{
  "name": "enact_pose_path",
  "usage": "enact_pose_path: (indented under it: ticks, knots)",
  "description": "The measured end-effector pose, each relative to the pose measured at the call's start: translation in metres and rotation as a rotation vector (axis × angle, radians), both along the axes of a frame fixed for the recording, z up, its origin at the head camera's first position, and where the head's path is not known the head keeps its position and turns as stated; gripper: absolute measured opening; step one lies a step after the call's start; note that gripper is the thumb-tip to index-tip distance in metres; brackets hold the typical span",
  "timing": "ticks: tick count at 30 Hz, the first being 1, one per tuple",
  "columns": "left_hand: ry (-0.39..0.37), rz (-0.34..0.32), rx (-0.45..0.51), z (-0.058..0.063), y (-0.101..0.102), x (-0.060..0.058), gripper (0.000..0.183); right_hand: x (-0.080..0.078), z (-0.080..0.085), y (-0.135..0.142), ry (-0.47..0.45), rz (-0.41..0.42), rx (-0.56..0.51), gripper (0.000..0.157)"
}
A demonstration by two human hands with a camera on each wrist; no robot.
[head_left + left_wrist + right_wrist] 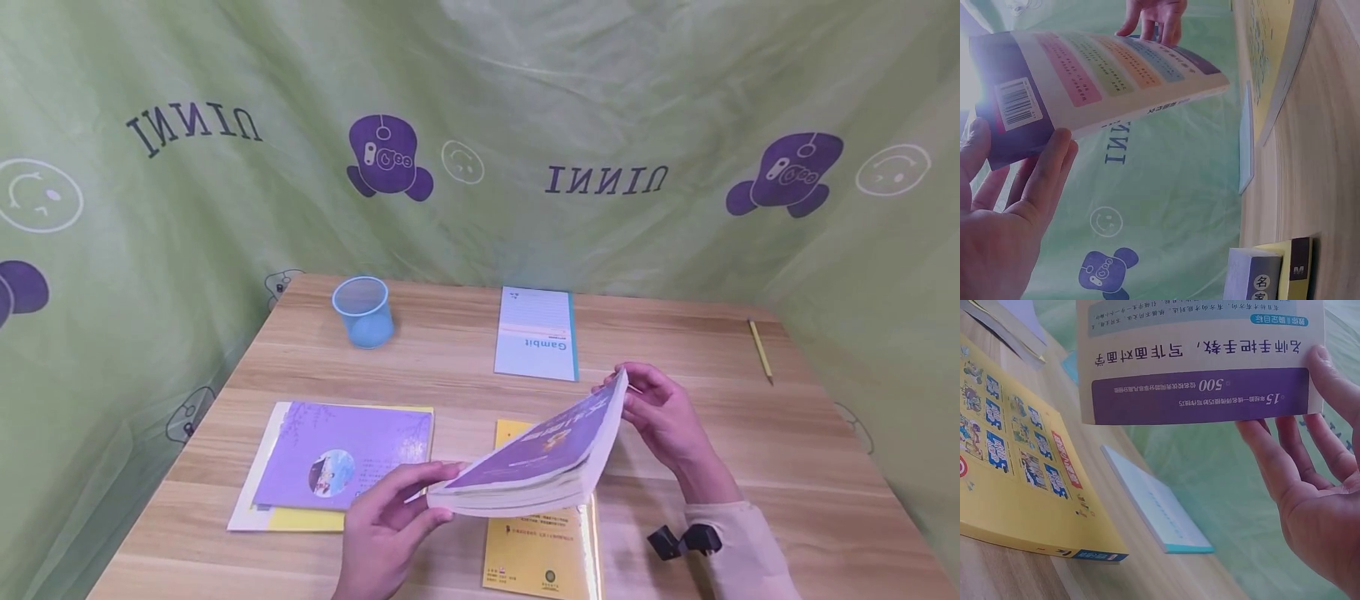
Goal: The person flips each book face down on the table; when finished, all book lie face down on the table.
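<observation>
A purple-covered paperback book [536,446] is tilted in the air above the table, held between both hands. My left hand [393,521] pinches its near left corner, thumb on one face and fingers on the other. At the far right corner my right hand [667,412] grips the book's edge. The left wrist view shows its back cover [1110,75] with a barcode and coloured text blocks. Directly beneath lies a yellow book [540,550], partly hidden by the held one. The right wrist view shows the yellow book's pictured cover [1016,481].
Left on the table is a stack with a purple book [345,450] on top of yellow and white ones. A blue mesh pen cup [366,321] and a pale blue "Gambit" notebook [536,333] stand towards the back. A yellow pencil [761,350] lies far right. Green printed curtains [480,233] surround the table.
</observation>
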State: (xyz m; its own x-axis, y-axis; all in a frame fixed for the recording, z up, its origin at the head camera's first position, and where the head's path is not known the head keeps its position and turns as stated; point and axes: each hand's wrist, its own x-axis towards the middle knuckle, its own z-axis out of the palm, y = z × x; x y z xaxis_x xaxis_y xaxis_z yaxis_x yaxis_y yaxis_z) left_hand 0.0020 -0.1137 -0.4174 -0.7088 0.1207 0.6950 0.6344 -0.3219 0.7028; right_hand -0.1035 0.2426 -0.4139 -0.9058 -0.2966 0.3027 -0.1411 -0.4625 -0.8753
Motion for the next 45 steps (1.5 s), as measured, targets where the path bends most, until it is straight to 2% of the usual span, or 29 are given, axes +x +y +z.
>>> enact_pose_path:
  ticks: [3, 7, 11, 16, 20, 24, 28, 34, 40, 45]
  knots:
    - [-0.001, 0.021, -0.003, 0.001, 0.000, 0.001, 0.052, 0.001, 0.001, 0.000, -0.011, -0.011, 0.004, 0.036]
    - [-0.043, 0.070, -0.021, 0.003, 0.000, 0.005, 0.052, 0.003, 0.004, 0.001, -0.029, -0.020, 0.010, 0.032]
    - [-0.063, 0.108, -0.027, 0.004, 0.001, 0.009, 0.057, 0.005, 0.009, 0.000, -0.043, -0.045, 0.018, 0.030]
    - [-0.063, 0.073, 0.014, 0.004, 0.002, 0.009, 0.060, 0.008, 0.012, 0.002, -0.057, -0.094, 0.072, 0.029]
    - [-0.003, 0.022, 0.060, 0.001, 0.003, 0.006, 0.053, 0.009, 0.012, 0.005, -0.055, -0.099, 0.106, 0.030]
    - [0.103, 0.036, 0.065, -0.002, 0.005, 0.002, 0.045, 0.009, 0.012, 0.006, -0.053, -0.090, 0.099, 0.030]
    - [0.122, 0.072, 0.063, -0.004, 0.006, 0.001, 0.043, 0.010, 0.013, 0.007, -0.054, -0.079, 0.082, 0.030]
    - [0.079, 0.059, 0.054, -0.005, 0.006, 0.003, 0.046, 0.012, 0.012, 0.009, -0.072, -0.069, 0.084, 0.030]
    - [0.013, 0.105, 0.010, -0.006, 0.005, 0.003, 0.049, 0.013, 0.010, 0.015, -0.057, -0.050, 0.133, 0.037]
    - [-0.032, 0.107, -0.003, -0.006, 0.005, 0.003, 0.049, 0.014, 0.009, 0.020, -0.036, -0.018, 0.156, 0.042]
